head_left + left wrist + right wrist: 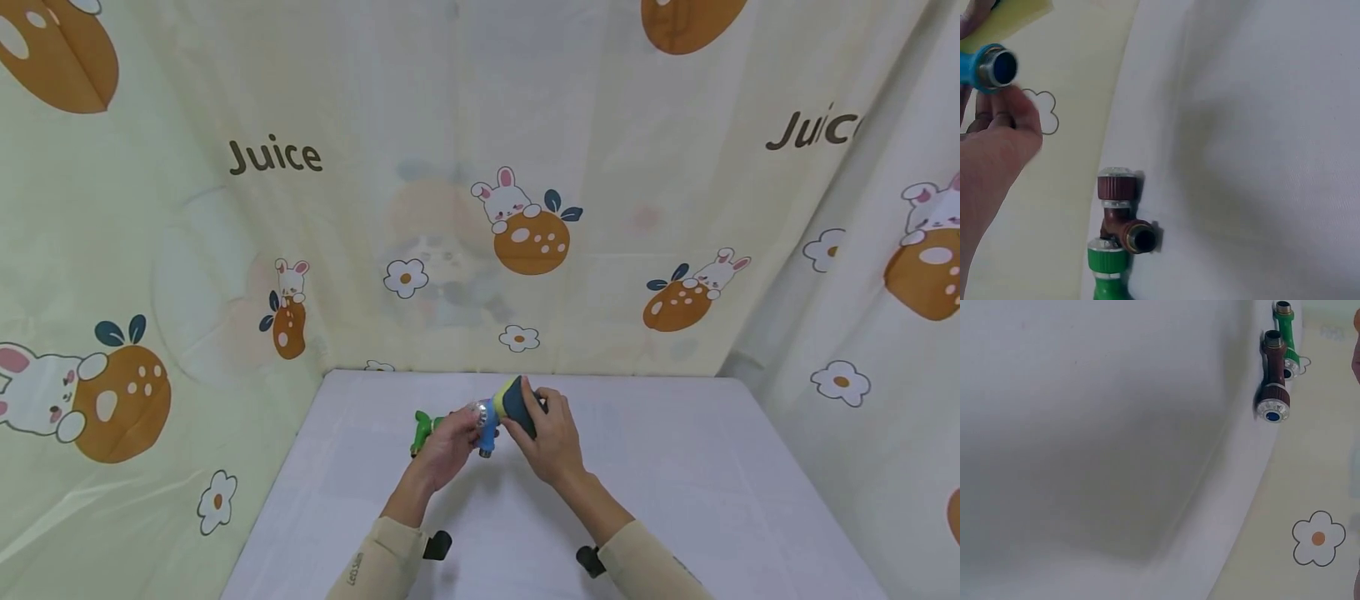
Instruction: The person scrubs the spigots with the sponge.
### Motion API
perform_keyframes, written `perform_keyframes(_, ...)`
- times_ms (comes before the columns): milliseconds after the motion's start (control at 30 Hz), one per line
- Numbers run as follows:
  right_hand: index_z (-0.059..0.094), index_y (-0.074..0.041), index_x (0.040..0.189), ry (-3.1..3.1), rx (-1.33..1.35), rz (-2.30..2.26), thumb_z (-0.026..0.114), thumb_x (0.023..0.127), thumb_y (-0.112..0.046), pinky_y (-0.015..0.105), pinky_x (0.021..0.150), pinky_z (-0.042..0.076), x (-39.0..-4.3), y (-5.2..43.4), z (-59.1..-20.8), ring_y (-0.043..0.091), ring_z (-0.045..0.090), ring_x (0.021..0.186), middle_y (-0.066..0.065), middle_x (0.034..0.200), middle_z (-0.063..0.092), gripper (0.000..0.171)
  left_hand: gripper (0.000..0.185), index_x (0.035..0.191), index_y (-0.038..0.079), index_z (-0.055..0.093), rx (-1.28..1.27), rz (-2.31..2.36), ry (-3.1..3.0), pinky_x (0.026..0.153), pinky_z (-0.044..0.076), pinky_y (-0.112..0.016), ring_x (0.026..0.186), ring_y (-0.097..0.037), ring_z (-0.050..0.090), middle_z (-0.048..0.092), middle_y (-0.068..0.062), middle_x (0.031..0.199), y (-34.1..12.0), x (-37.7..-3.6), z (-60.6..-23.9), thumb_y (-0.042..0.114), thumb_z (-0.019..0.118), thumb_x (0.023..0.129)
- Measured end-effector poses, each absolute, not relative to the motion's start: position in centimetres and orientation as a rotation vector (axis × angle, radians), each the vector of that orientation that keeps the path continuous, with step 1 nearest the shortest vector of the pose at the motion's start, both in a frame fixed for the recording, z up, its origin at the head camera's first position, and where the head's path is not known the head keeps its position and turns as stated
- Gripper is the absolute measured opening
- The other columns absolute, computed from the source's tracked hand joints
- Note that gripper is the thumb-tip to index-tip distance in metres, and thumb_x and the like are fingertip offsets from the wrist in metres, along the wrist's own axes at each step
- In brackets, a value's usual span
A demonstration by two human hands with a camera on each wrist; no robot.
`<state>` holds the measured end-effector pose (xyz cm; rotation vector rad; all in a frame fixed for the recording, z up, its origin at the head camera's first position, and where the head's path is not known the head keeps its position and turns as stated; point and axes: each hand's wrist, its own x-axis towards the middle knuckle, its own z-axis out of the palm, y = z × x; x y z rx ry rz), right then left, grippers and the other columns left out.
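— Blue valve (487,422), where?
— Lower centre, gripped in the left hand (448,446); the right hand (551,437) presses a dark-and-yellow sponge (517,400) on it.
— Behind them?
— Green valve (422,432) and brown valve (1117,209) on the white table (675,475).

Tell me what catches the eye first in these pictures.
Both hands meet over the middle of the white table: the left hand holds a blue valve, and the right hand presses a dark-and-yellow sponge against it. Behind the left hand, near the table's left edge, lie a green valve and a brown valve. A rabbit-and-orange curtain hangs all round.
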<state>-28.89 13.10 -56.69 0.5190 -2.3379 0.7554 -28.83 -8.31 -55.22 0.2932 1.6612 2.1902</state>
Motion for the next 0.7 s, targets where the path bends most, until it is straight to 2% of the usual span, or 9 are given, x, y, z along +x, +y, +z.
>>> perform_keyframes(100, 0.042, -0.016, 0.160, -2.381, 0.478, 0.795, 0.076, 0.094, -0.040, 0.046, 0.084, 0.053, -28.8, 12.9, -56.7, 0.033, 0.054, 0.108, 0.022, 0.131, 0.054, 0.077, 0.064, 0.161, 0.014, 0.036, 0.278, 2.183, 1.632, 0.110, 0.043, -0.035, 0.120, -0.020, 0.061, 0.061, -0.004, 0.131, -8.3, -28.7, -55.2, 0.030, 0.058, 0.102)
perform_keyframes(233, 0.040, -0.017, 0.161, -2.388, 0.480, 0.864, 0.071, 0.098, -0.037, 0.046, 0.086, 0.053, -28.5, 12.8, -56.7, 0.031, 0.054, 0.111, 0.020, 0.135, 0.054, 0.073, 0.076, 0.165, 0.024, 0.025, 0.251, 2.225, 1.591, 0.108, 0.050, -0.037, 0.110, -0.016, 0.067, 0.060, -0.003, 0.123, -8.3, -28.7, -55.3, 0.021, 0.063, 0.100)
perform_keyframes(333, 0.043, -0.018, 0.160, -2.366, 0.519, 0.944, 0.067, 0.100, -0.034, 0.047, 0.087, 0.056, -28.2, 12.7, -56.7, 0.028, 0.056, 0.113, 0.016, 0.136, 0.056, 0.067, 0.074, 0.162, 0.026, 0.028, 0.234, 2.285, 1.587, 0.107, 0.053, -0.038, 0.108, -0.016, 0.068, 0.058, -0.004, 0.121, -8.3, -28.7, -55.5, 0.015, 0.065, 0.099)
perform_keyframes(500, 0.051, -0.018, 0.154, -2.347, 0.632, 1.024, 0.063, 0.099, -0.032, 0.044, 0.087, 0.058, -27.6, 12.8, -56.8, 0.023, 0.060, 0.111, 0.010, 0.133, 0.060, 0.058, 0.077, 0.154, 0.027, 0.039, 0.192, 2.369, 1.619, 0.104, 0.056, -0.035, 0.111, -0.017, 0.063, 0.054, -0.005, 0.126, -8.4, -28.7, -55.8, 0.001, 0.075, 0.091)
perform_keyframes(700, 0.059, -0.017, 0.149, -2.279, 0.756, 0.964, 0.069, 0.096, -0.029, 0.039, 0.083, 0.058, -27.6, 12.6, -56.8, 0.020, 0.056, 0.108, 0.009, 0.125, 0.060, 0.055, 0.085, 0.159, 0.023, 0.037, 0.246, 2.323, 1.754, 0.101, 0.055, -0.030, 0.124, -0.019, 0.064, 0.059, -0.008, 0.133, -8.7, -28.8, -56.0, 0.002, 0.079, 0.088)
